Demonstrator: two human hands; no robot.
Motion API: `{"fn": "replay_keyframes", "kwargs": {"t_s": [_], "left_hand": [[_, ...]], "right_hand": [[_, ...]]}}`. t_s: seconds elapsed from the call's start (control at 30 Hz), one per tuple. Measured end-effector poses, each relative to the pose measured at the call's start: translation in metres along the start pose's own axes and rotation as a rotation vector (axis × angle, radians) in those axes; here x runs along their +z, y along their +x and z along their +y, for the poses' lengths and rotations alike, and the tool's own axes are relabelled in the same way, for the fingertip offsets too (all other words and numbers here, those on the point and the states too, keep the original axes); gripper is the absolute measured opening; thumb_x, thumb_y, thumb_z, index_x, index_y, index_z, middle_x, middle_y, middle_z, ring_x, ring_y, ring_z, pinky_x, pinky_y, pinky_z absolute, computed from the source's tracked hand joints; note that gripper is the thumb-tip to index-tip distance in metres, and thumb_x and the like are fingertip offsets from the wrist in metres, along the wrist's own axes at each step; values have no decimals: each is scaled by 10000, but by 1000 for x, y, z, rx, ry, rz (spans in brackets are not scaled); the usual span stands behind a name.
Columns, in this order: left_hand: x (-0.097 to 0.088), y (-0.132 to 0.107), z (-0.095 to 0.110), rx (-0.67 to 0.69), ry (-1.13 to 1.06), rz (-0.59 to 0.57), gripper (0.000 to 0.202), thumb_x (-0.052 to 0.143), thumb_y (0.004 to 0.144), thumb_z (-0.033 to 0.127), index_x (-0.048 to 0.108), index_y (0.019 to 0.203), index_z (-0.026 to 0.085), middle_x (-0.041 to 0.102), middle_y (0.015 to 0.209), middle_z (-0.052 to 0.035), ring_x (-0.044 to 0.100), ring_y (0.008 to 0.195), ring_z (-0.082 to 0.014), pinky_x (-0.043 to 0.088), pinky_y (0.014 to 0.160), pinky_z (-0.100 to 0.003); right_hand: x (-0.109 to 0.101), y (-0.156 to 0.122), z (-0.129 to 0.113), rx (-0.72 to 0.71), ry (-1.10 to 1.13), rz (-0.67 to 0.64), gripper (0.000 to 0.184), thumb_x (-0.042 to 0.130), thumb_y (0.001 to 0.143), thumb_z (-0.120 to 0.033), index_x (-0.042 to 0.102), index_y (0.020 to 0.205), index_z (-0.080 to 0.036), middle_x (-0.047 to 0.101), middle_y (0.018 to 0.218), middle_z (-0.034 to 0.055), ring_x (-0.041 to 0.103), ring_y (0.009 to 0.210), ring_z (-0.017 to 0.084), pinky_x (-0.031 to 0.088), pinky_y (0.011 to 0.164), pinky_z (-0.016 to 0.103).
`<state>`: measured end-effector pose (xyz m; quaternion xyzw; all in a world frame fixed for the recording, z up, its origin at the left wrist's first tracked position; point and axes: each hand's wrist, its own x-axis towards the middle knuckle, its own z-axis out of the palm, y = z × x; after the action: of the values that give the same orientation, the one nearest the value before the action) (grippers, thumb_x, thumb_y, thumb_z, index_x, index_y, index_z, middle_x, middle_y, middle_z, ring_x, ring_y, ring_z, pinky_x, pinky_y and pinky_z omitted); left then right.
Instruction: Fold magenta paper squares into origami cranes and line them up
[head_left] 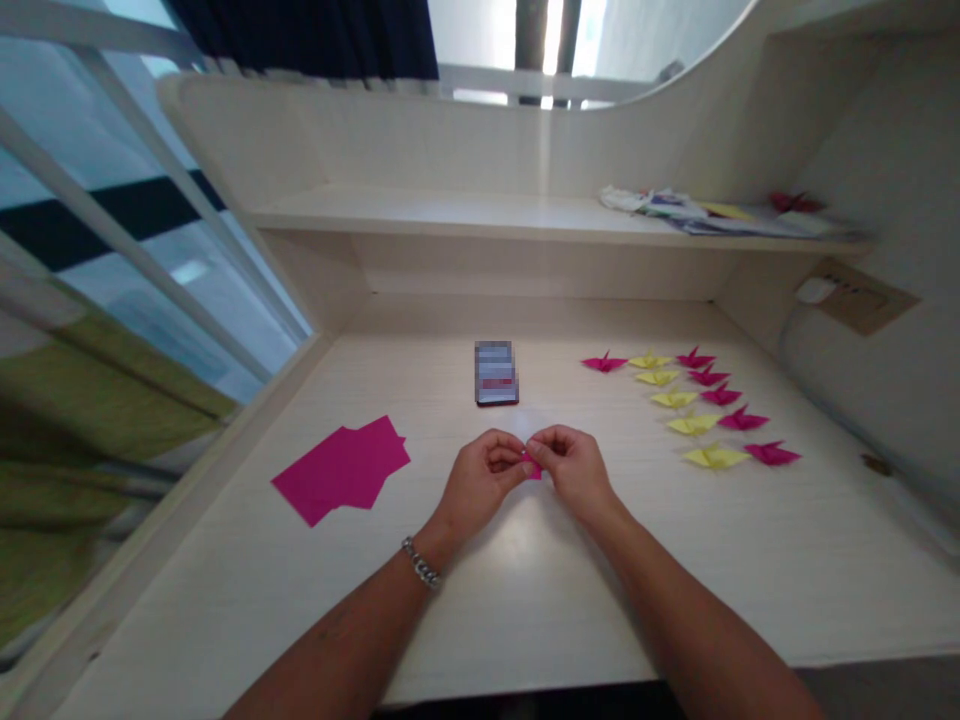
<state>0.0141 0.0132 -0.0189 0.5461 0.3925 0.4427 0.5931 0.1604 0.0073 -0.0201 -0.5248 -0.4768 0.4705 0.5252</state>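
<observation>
My left hand (480, 480) and my right hand (574, 470) meet over the middle of the pale desk (525, 580), fingers pinched together. Between them they hold a small folded piece of magenta paper (532, 466), mostly hidden by the fingers. A metal bracelet (421, 563) sits on my left wrist. A stack of flat magenta paper sheets (341, 470) lies to the left of my hands.
A phone (496, 374) lies flat beyond my hands. To the right, folded magenta cranes (742, 420) and yellow cranes (694, 424) lie in two rows. A shelf (450, 212) above holds papers (712, 215). A white railing (135, 250) stands left.
</observation>
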Motion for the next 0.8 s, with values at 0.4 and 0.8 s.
{"fn": "replay_keyframes", "kwargs": {"t_s": [0.4, 0.8], "left_hand": [[-11, 7, 2, -1, -69, 138, 377, 783, 621, 229, 590, 936, 156, 677, 682, -6, 641, 634, -147, 499, 630, -263], [-12, 8, 1, 45, 62, 135, 189, 696, 729, 307, 657, 667, 133, 623, 628, -4, 534, 611, -117, 417, 601, -237]], "right_hand": [[3, -4, -3, 60, 6, -141, 228, 702, 692, -371, 621, 728, -161, 603, 609, 3, 518, 551, 122, 411, 554, 260], [6, -6, 1, 24, -82, -193, 135, 637, 746, -282, 628, 742, -147, 604, 653, 5, 517, 581, 111, 404, 555, 235]]}}
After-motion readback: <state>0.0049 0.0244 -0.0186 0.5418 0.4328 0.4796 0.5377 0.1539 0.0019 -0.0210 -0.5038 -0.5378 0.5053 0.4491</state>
